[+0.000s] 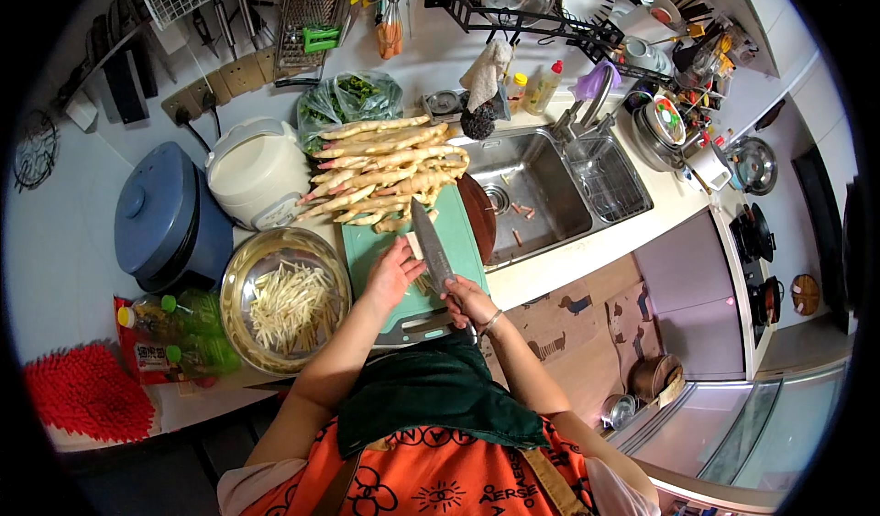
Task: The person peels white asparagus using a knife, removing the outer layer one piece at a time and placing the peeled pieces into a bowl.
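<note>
My right hand (471, 303) grips the handle of a broad kitchen knife (432, 244), its blade slanting up and left over a green cutting board (454, 224). Against the left side of the blade is a pale cut block of ginger (414, 245), held at the fingertips of my left hand (393, 272). Thin cut strips (423, 284) lie under the blade, partly hidden by it. Young ginger roots (392, 165) with pinkish tips are heaped across the board's far end. Left of the board, a steel bowl (234, 289) holds a pile of pale ginger strips (292, 303).
A steel sink (543, 186) with scraps lies right of the board, a brown round lid or board (478, 217) between them. Behind the bowl stand a white rice cooker (254, 169) and a blue lidded container (172, 207). Green-capped bottles (203, 337) stand at the left.
</note>
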The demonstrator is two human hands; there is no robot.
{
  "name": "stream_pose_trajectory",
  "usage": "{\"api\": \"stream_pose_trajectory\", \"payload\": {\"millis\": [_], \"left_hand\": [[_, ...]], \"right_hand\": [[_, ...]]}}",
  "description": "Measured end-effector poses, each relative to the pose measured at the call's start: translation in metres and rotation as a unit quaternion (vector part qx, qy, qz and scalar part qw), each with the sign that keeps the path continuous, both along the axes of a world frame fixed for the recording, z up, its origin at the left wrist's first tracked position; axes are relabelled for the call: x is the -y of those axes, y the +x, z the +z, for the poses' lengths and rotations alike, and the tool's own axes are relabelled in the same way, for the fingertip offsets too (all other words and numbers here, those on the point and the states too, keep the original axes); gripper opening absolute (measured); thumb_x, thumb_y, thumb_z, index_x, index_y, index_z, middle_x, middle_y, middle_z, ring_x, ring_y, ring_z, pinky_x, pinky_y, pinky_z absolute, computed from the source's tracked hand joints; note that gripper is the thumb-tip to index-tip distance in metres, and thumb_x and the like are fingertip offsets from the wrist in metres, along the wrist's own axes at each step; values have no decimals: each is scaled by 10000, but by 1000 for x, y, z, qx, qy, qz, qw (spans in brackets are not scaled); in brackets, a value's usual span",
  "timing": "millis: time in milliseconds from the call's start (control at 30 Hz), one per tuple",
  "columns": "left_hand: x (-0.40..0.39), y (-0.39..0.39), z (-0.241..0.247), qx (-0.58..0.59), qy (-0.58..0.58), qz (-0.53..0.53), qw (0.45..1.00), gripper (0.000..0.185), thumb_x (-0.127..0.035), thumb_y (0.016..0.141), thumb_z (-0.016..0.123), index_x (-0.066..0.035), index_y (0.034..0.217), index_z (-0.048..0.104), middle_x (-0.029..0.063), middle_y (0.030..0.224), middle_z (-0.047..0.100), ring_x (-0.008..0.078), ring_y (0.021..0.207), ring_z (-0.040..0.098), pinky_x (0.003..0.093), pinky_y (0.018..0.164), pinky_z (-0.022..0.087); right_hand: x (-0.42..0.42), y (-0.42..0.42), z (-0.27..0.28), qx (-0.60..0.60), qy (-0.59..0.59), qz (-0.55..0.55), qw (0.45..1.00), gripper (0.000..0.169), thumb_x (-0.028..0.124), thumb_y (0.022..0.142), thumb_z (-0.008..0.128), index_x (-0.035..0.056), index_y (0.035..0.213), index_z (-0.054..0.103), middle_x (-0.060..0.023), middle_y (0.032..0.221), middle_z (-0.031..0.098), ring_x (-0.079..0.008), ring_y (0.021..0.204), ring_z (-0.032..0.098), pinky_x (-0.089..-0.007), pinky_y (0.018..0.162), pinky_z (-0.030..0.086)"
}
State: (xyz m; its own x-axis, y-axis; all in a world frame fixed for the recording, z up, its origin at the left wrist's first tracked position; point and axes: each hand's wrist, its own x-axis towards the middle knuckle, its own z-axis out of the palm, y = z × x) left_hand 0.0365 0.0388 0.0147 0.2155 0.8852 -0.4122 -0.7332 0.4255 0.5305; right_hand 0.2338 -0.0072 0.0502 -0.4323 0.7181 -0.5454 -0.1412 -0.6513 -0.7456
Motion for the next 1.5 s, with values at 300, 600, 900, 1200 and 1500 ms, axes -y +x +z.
{"api": "stream_pose_trajectory", "payload": {"millis": [300, 600, 900, 1200, 1500], "left_hand": [[10, -6, 2, -271, 100, 49, 956, 211, -158, 911, 624, -21, 1069, 647, 107, 1030, 667, 261, 992, 650, 351, 797, 541], [26, 6, 11, -681, 557, -13, 475, 137, -111, 678, 695, -162, 802, 730, -34, 848, 660, 183, 876, 585, 338, 781, 487], [31, -6, 0, -704, 544, -72, 450, 124, -142, 695, 605, -186, 749, 708, -65, 831, 636, 166, 843, 575, 315, 718, 507], [22, 8, 15, -690, 555, -25, 464, 146, -106, 692, 624, -178, 781, 715, -47, 857, 629, 159, 884, 580, 323, 717, 510], [24, 12, -13, -634, 555, -5, 539, 122, -40, 693, 636, -86, 787, 697, 13, 831, 644, 193, 790, 613, 303, 667, 524]], "right_hand": [[9, 26, 6, 32, -5, -69, 997, 259, 301, 986, 463, 64, 885, 489, -19, 533, 388, -115, 339, 318, -269, 329, 297], [30, 51, -3, 139, 54, -78, 986, 226, 259, 985, 479, 91, 835, 484, 31, 523, 397, -85, 375, 355, -259, 342, 300], [51, 55, -7, 460, 386, 70, 797, 208, 231, 904, 540, 31, 850, 536, -251, 715, 603, -465, 705, 589, -528, 631, 476], [63, 57, 13, 571, 317, 131, 745, 210, 248, 907, 500, 48, 917, 564, -263, 736, 621, -455, 717, 604, -543, 652, 486], [61, 48, 2, 564, 350, 146, 733, 202, 246, 907, 494, 48, 898, 532, -265, 722, 617, -461, 706, 602, -563, 652, 478]]}}
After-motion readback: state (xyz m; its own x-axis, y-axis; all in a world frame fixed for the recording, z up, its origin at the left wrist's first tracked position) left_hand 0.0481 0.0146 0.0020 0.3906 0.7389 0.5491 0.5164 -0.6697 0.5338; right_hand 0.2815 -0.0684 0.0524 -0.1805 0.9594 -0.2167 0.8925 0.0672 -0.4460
